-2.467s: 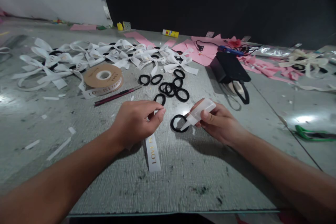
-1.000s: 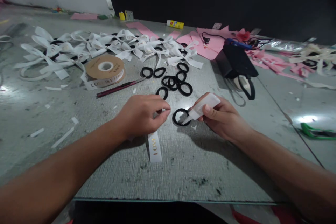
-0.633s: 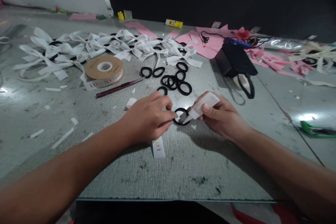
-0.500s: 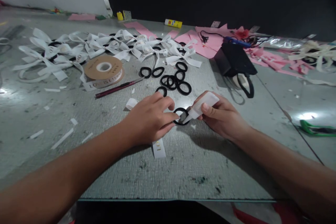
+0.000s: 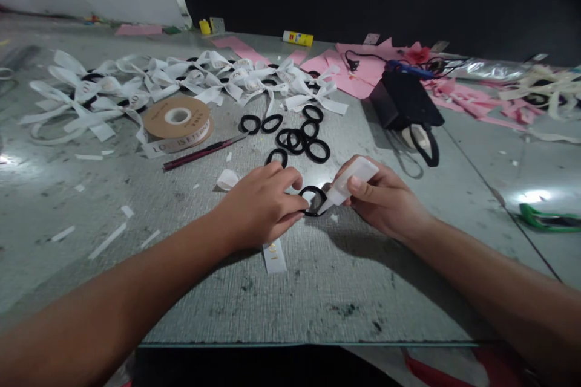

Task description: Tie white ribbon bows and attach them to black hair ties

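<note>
My right grip (image 5: 385,202) is closed around a small white bottle (image 5: 358,176), its nozzle reaching left to the near edge of a black ring (image 5: 314,188). My left grip (image 5: 261,202) touches that ring's left side, though I can't tell whether it pinches it; a lettered white ribbon (image 5: 275,259) pokes out beneath, towards me.

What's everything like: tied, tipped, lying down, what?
Squeeze bottle, tilted nozzle-down
Right hand, gripping the squeeze bottle
Hair tie between the hands, bowless
Left hand, fingertips at that hair tie
Ribbon spool, lying flat, end unwound
White ribbon bows, tied
Yellow-and-white tube, on its side
</note>
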`<state>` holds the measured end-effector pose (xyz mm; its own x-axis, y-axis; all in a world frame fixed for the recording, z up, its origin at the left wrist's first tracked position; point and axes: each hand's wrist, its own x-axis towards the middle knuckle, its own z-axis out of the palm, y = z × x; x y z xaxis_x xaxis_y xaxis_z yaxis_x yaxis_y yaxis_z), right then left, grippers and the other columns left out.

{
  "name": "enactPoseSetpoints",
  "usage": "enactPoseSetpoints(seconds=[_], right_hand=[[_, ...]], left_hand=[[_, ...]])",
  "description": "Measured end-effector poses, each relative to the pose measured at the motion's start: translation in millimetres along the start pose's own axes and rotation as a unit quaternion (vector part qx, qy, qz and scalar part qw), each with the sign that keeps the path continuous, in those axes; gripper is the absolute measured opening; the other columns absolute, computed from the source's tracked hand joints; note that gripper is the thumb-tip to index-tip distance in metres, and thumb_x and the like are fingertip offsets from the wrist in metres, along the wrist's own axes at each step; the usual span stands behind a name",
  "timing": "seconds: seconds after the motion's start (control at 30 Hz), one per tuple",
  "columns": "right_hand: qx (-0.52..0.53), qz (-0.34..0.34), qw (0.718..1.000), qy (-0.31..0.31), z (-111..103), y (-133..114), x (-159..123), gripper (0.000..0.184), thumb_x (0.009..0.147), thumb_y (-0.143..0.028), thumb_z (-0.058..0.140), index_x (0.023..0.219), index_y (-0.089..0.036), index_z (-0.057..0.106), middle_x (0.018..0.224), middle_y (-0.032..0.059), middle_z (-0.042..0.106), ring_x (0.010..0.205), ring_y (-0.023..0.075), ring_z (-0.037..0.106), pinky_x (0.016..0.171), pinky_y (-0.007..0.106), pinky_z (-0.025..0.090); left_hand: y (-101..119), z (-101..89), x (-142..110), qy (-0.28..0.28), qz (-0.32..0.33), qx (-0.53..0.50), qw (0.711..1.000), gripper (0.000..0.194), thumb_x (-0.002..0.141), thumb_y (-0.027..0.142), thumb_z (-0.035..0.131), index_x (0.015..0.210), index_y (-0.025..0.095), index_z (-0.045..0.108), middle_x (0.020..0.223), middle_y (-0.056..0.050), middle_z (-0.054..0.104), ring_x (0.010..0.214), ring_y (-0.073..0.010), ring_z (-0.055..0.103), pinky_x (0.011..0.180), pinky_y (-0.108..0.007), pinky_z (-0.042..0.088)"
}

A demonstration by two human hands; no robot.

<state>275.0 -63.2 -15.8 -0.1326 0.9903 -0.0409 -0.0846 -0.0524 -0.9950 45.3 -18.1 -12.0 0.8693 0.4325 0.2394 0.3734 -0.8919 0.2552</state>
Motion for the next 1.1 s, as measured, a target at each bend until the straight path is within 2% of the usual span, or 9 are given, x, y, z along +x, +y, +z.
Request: enactPoseSetpoints(seconds=[0.57,0.83,0.97,1.1], right_hand=[[0.0,-0.019,1.0,0.0,-3.5,7.1,0.0,0.029,0.076,-0.046,0.078,0.08,-0.022,0.062,0.067,-0.0016,0.057,0.059,0.0131,0.049,0.052,0.028,0.038],[-0.033,-0.049,0.998,0.005,-9.9,10.0,0.4,0.026,0.08,-0.045,0.074,0.081,-0.022,0.062,0.066,-0.0017,0.057,0.057,0.0127,0.049,0.05,0.027,0.037],[-0.031,-0.054,0.998,0.018,-10.7,8.7,1.4,0.027,0.08,-0.047,0.074,0.078,-0.022,0.062,0.065,-0.0018,0.055,0.056,0.0126,0.048,0.049,0.028,0.036],[0.014,-0.059,0.997,0.051,-11.7,3.2,5.4,0.03,0.076,-0.049,0.075,0.072,-0.023,0.061,0.065,-0.0007,0.052,0.056,0.0138,0.048,0.048,0.029,0.04]], left_hand=[[-0.9,0.4,1.3,-0.009,0.004,0.005,1.0,0.019,0.091,0.026,0.057,0.097,0.024,0.075,0.106,-0.008,0.06,0.092,-0.0235,0.049,0.079,-0.037,0.041],[-1.9,1.4,1.1,-0.013,0.005,0.01,1.0,0.018,0.091,0.025,0.057,0.096,0.025,0.075,0.105,-0.007,0.06,0.092,-0.0233,0.05,0.078,-0.038,0.042],[-2.3,0.5,0.3,-0.011,0.005,0.01,1.0,0.018,0.092,0.025,0.057,0.097,0.024,0.075,0.106,-0.008,0.06,0.093,-0.0231,0.051,0.079,-0.037,0.042],[-1.9,1.8,-0.2,-0.004,0.004,0.007,1.0,0.019,0.093,0.027,0.056,0.099,0.024,0.074,0.107,-0.008,0.061,0.094,-0.0233,0.051,0.08,-0.038,0.043]])
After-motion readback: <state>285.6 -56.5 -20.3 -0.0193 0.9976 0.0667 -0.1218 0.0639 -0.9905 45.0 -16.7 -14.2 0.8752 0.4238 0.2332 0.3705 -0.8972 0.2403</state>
